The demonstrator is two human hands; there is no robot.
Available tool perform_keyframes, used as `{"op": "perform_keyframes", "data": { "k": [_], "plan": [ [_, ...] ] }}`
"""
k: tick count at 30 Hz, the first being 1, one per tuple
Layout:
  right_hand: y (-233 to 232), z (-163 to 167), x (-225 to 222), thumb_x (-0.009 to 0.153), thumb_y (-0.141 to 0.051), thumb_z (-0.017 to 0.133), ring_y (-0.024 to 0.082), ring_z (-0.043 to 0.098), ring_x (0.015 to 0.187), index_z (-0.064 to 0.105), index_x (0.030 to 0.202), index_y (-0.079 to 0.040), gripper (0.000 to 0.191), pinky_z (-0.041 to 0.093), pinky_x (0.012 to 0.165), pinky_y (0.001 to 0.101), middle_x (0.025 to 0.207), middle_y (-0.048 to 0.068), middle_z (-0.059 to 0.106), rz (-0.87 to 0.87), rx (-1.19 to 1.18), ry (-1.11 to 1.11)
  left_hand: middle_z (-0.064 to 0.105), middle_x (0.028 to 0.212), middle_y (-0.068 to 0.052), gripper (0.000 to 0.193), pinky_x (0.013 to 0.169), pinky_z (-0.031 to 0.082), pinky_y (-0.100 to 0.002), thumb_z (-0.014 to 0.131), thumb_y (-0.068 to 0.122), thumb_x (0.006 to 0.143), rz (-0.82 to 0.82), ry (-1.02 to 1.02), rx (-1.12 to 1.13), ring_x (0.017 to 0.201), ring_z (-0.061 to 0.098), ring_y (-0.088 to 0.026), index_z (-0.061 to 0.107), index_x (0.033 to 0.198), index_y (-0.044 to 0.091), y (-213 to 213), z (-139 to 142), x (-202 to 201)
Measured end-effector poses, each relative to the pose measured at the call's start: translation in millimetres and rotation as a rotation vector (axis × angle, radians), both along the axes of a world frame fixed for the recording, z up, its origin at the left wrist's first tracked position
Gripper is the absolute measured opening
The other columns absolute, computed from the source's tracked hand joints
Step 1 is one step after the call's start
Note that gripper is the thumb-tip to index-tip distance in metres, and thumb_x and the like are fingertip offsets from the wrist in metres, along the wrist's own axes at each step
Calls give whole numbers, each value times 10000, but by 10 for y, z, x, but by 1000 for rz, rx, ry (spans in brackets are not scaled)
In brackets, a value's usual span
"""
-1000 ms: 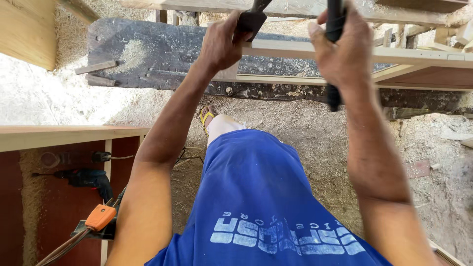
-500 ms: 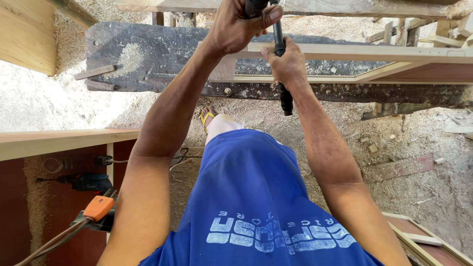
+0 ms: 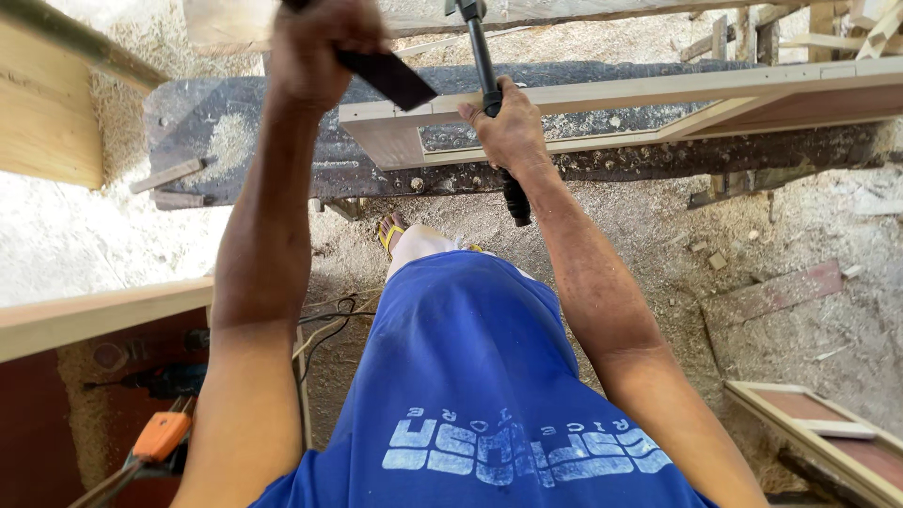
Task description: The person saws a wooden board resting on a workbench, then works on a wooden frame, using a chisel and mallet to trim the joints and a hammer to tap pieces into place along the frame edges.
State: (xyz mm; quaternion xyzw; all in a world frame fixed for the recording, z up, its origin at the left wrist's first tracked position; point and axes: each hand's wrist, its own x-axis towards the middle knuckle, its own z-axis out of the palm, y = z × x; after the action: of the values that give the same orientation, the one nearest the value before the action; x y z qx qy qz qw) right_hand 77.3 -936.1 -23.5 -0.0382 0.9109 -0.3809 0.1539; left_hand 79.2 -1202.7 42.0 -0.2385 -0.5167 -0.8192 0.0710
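Note:
My left hand (image 3: 320, 38) is raised at the top of the view and grips a dark flat tool (image 3: 386, 77) whose blade points toward the corner of a wooden frame (image 3: 602, 99). My right hand (image 3: 508, 127) is closed on the black handle of a hammer (image 3: 487, 66), held upright just over the frame's near rail. The frame lies on a dark, dusty workbench (image 3: 245, 141). Below my arms I see my blue shirt and one foot in a yellow sandal (image 3: 390, 233).
Sawdust covers the ground. A pale wooden board (image 3: 94, 315) runs along the left, with a drill (image 3: 160, 381) and an orange-handled clamp (image 3: 155, 440) below it. Another framed panel (image 3: 828, 442) lies at the lower right. Scrap timber sits at the top right.
My right hand with the hammer has swung from the right toward the middle and lowered onto the frame. My left hand stays raised with the flat tool.

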Motion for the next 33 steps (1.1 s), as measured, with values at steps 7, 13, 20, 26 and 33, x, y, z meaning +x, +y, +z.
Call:
{"op": "perform_keyframes", "data": {
  "k": [7, 13, 20, 26, 33],
  "plan": [
    [-27, 59, -51, 897, -469, 742, 96, 589, 658, 555, 1202, -121, 500, 574, 517, 260, 862, -20, 541, -25, -129, -149, 615, 713, 3, 139, 721, 517, -294, 650, 45, 853, 466, -399, 18, 700, 576, -125, 621, 760, 144, 35, -27, 236],
    [-51, 141, -83, 924, -462, 782, 77, 535, 649, 546, 1246, -72, 558, 536, 498, 227, 860, -21, 502, -27, -114, -147, 432, 628, 30, 393, 586, 274, -327, 606, 70, 1092, 536, -109, 13, 581, 344, -111, 536, 705, 77, 193, -320, 112],
    [-67, 168, -40, 888, -404, 781, 80, 525, 534, 523, 1272, -86, 561, 513, 407, 212, 818, -23, 509, -80, -182, -184, 343, 622, 45, 438, 551, 212, -317, 593, 170, 1102, 688, -127, -125, 568, 277, -87, 446, 698, 89, 223, -474, 32],
    [-64, 106, -36, 916, -426, 792, 59, 539, 565, 541, 1235, -77, 535, 534, 432, 200, 844, -22, 505, -55, -147, -142, 354, 609, 45, 424, 530, 219, -305, 579, 184, 1105, 766, -141, -226, 550, 282, -82, 476, 704, 94, 258, -483, 5],
    [-52, 97, 1, 895, -417, 767, 85, 531, 500, 534, 1208, -106, 499, 516, 390, 206, 823, -1, 538, -73, -214, -149, 366, 593, 46, 413, 505, 228, -291, 562, 199, 1109, 821, -145, -315, 528, 288, -76, 512, 711, 99, 282, -508, 14]
  ]
}}
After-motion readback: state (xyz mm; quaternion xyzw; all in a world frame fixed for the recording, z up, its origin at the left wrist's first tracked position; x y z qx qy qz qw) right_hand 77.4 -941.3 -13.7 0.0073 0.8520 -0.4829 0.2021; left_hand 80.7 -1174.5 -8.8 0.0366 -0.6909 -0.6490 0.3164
